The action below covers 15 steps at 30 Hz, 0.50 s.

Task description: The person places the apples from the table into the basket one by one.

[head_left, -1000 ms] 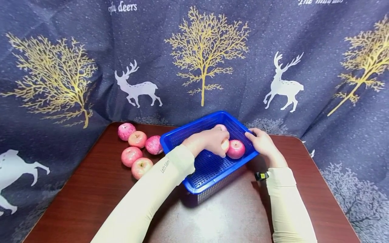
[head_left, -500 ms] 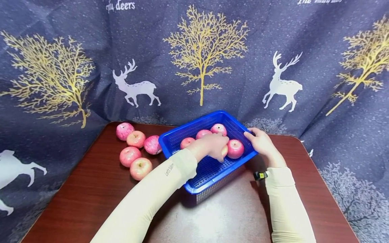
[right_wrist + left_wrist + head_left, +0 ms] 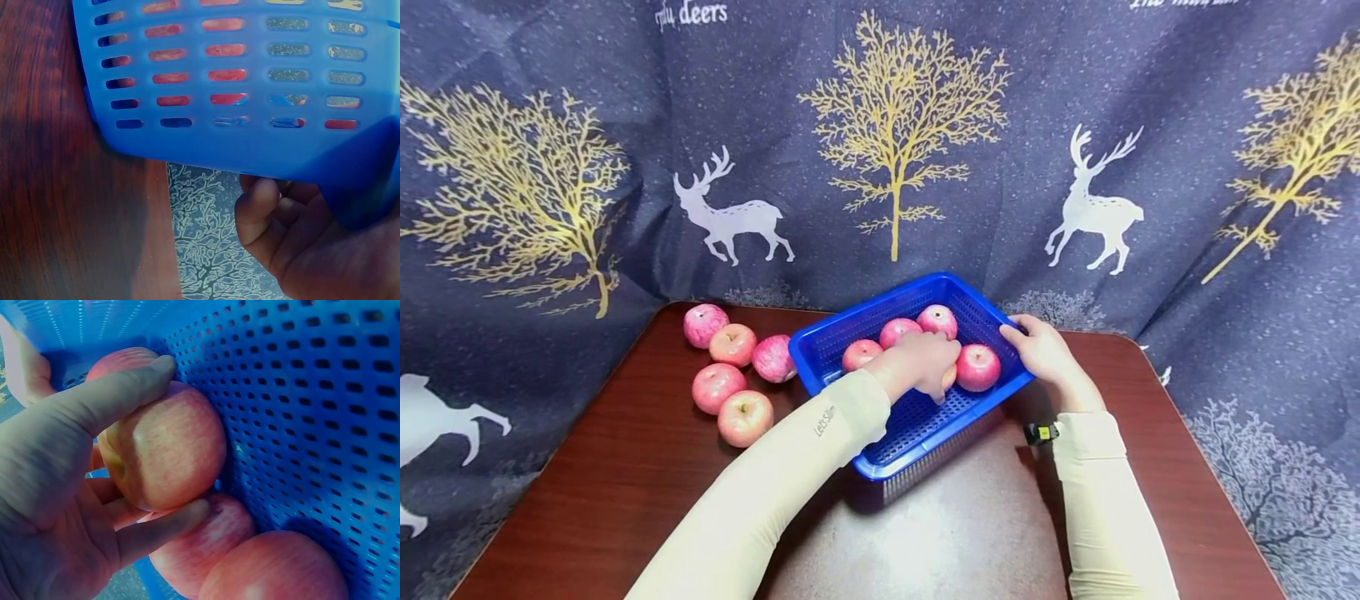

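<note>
My left hand (image 3: pixel 925 360) reaches into the blue plastic basket (image 3: pixel 917 454) and grips an apple (image 3: pixel 178 447), thumb on one side and fingers on the other. In the head view the hand covers most of this apple. Around it in the basket lie a red apple (image 3: pixel 978 367) to the right and three more, one at the back (image 3: pixel 937 320), one beside it (image 3: pixel 897 332) and one at the left (image 3: pixel 861 353). My right hand (image 3: pixel 1047 354) holds the basket's right rim; in the right wrist view its fingers (image 3: pixel 256 206) curl at the rim.
Several loose apples (image 3: pixel 718 388) lie on the brown wooden table (image 3: pixel 617 483) left of the basket, one close to its left end. A dark printed cloth (image 3: pixel 820 275) hangs behind the table. A black device (image 3: pixel 1041 434) sits at the right wrist.
My left hand has moved slightly left and nearer me inside the basket with its apple, uncovering apples behind it. The right hand keeps its hold on the rim.
</note>
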Tool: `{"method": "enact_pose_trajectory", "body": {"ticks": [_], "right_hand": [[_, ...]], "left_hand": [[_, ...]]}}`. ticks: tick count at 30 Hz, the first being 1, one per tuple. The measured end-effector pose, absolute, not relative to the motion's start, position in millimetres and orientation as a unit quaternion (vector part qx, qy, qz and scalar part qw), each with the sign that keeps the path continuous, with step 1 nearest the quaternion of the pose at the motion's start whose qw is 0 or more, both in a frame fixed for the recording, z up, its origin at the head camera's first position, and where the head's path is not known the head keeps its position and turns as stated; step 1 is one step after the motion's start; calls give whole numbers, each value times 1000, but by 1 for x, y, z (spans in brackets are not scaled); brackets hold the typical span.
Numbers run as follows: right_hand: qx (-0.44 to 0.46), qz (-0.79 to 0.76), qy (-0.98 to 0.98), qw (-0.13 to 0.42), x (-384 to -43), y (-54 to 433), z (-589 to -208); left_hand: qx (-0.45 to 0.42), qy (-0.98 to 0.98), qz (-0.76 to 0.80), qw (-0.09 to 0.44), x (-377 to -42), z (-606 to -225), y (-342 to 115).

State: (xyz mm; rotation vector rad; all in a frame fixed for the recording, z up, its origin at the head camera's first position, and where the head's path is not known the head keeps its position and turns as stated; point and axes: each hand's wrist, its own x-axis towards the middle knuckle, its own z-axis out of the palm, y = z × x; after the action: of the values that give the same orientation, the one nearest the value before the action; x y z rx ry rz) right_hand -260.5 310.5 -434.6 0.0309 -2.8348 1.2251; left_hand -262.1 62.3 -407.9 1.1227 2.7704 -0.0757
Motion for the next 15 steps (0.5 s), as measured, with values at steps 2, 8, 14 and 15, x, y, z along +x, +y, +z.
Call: {"method": "enact_pose_trajectory", "body": {"ticks": [2, 8, 14, 15], "right_hand": [[9, 396, -918, 26, -261, 310, -435], [13, 383, -923, 29, -261, 312, -434], [16, 379, -925, 32, -261, 312, -435], [16, 377, -926, 31, -261, 312, -436]], "left_hand": [[375, 923, -27, 74, -262, -408, 63], [370, 926, -24, 70, -260, -409, 63], [369, 927, -26, 68, -258, -409, 63], [368, 927, -27, 68, -258, -409, 62]]}}
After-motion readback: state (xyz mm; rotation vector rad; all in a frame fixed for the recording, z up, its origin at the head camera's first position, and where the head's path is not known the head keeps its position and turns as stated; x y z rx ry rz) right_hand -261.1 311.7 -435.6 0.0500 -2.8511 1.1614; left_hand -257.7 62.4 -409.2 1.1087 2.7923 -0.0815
